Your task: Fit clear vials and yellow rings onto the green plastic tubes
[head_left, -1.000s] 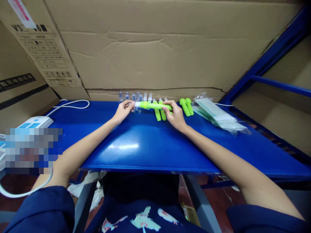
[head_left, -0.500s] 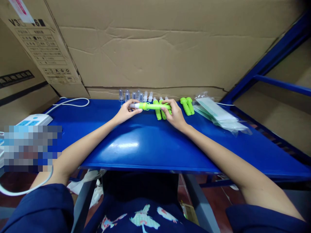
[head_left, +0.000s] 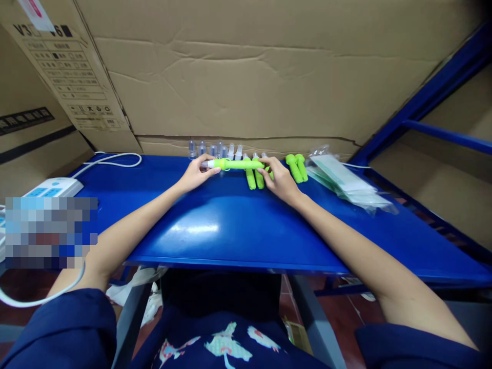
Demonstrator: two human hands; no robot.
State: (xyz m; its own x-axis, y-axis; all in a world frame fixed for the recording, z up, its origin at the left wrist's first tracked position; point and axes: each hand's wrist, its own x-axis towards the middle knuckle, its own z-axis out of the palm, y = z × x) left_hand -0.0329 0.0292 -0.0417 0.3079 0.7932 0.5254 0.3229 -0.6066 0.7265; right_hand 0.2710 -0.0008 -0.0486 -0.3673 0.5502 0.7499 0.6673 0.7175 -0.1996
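Note:
Level above the blue table (head_left: 215, 220), a bright green pen-like tube (head_left: 242, 164) with a white collar and a clear cap spans both hands. My left hand (head_left: 195, 174) pinches it at the capped left end. At the plain right end, the fingers of my right hand (head_left: 279, 177) close round the tip. Just behind and below the held tube lie more green tubes (head_left: 250, 179) with clear tips, partly hidden by it and by my right hand. Several clear caps (head_left: 202, 148) stand in a row at the back, beside two whitish tips (head_left: 239, 151).
Two green barrels (head_left: 296, 168) lie right of my right hand. Farther right are plastic-wrapped flat packs (head_left: 340, 180). A white power strip (head_left: 57, 188) with a cable (head_left: 123, 161) sits at the left. Cardboard (head_left: 246, 77) walls the back; a blue frame bar (head_left: 446, 134) crosses the right.
Both hands have lifted the green tube slightly and shifted it a little left. My right hand now grips nearer its right tip.

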